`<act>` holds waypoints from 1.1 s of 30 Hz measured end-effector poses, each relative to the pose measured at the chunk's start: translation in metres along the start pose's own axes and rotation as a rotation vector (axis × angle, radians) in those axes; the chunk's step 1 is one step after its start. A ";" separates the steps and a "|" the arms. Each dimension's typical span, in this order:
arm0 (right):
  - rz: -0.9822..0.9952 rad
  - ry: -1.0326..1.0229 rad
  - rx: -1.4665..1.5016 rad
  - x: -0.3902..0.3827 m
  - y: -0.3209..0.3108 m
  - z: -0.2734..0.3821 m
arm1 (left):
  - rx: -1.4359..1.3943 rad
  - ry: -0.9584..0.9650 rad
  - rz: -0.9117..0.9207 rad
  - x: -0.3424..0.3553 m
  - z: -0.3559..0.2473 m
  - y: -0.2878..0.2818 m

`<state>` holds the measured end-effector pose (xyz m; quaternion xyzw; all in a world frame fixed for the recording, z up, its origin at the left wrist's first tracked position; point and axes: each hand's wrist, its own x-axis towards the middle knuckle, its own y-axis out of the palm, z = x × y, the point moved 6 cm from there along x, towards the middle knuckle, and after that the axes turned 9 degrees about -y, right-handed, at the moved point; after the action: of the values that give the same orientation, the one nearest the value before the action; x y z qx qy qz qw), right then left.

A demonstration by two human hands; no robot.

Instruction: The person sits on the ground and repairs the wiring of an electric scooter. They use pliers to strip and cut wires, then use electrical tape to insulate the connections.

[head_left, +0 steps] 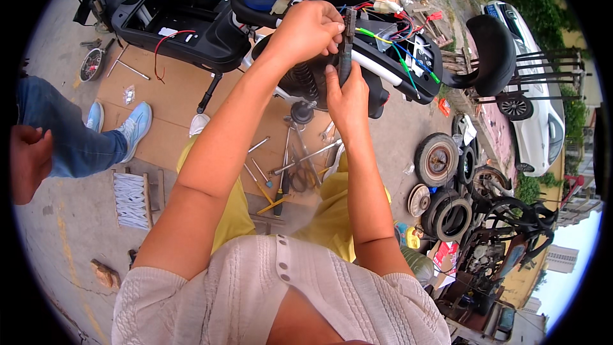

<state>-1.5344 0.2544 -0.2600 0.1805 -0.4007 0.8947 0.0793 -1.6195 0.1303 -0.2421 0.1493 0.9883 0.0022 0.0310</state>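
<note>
My right hand (348, 92) is wrapped round the grips of a dark pair of pliers (347, 48), its jaws pointing away from me. Close beside the jaws, my left hand (310, 32) is closed in a pinch; what its fingertips hold is hidden. Both hands are over the black body of an electric scooter (377, 80). Just right of the pliers, several coloured wires (399, 48) with green and red ends spread over the open frame. A blue tape roll (265, 1) rests on the scooter beyond my left hand.
Wrenches and screwdrivers (281, 185) lie on cardboard (172, 105) below the scooter. Another person's leg (76, 124) and hand (30, 160) are at the left. Old tyres (437, 160) are piled on the right, with a white car (536, 102) beyond. A slatted rack (132, 199) lies at the left.
</note>
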 end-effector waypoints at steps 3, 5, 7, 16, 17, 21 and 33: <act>-0.010 0.032 0.038 0.000 0.003 -0.006 | -0.012 -0.003 0.011 0.000 0.000 0.001; -0.009 0.055 0.056 0.000 0.006 -0.012 | -0.036 0.014 0.024 0.000 0.000 0.001; 0.000 0.104 0.120 -0.001 0.009 -0.013 | -0.072 0.048 0.040 -0.001 0.000 0.000; 0.020 0.199 0.287 0.000 0.011 -0.005 | -0.048 0.099 0.070 0.000 0.001 0.000; 0.024 0.199 0.286 0.000 0.012 -0.004 | -0.044 0.108 0.068 -0.001 0.001 -0.001; 0.006 0.169 0.281 -0.002 0.013 -0.004 | -0.042 0.130 0.057 -0.002 0.004 -0.002; 0.129 0.193 0.384 -0.003 0.016 -0.017 | -0.068 0.057 0.021 -0.001 0.007 -0.003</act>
<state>-1.5410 0.2570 -0.2824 0.0799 -0.2244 0.9709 0.0238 -1.6192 0.1270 -0.2495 0.1586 0.9865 0.0405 0.0077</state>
